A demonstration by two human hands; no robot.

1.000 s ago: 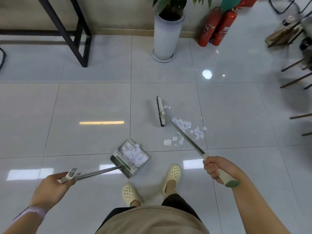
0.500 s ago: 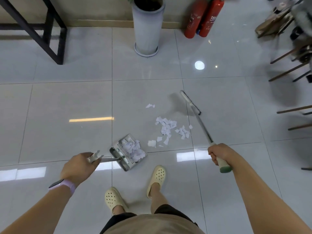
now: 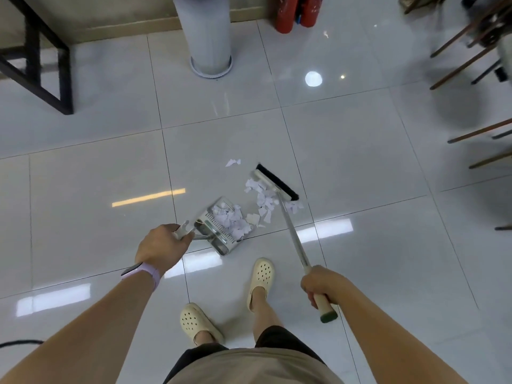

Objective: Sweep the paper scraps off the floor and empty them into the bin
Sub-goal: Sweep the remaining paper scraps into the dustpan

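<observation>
The floor [image 3: 360,151] is glossy pale-grey tile with thin dark joints, mirroring ceiling lights as bright bars and a round spot. Nearest are two cream clogs [image 3: 260,281], just below and between the two hands.

The right hand [image 3: 321,285] has its fingers curled tight round the cream grip of the broom [image 3: 277,185], the green end cap poking out below the fingers. From those fingers the metal shaft runs up and left to the head, which lies on the floor with black bristles on its far side. The left hand [image 3: 163,245], with a lilac band [image 3: 145,271] at the wrist, grips the white handle end of the dustpan [image 3: 219,234]; the pan sits on the floor just right of those fingers and already holds paper. The loose scraps [image 3: 263,200] lie between pan mouth and broom head, touching the head's near edge, and some reach the pan's lip. One stray scrap [image 3: 233,162] lies apart, beyond the pan and left of the broom head.

Farther off, a grey planter [image 3: 206,37] and red extinguishers [image 3: 297,12] stand by the wall, a black frame [image 3: 52,76] far left, chair legs [image 3: 471,59] far right. No bin is in view.

Half a second ago the broom head lay farther out, past the scraps; it has been drawn in against them, and the pile has closed up toward the pan.
</observation>
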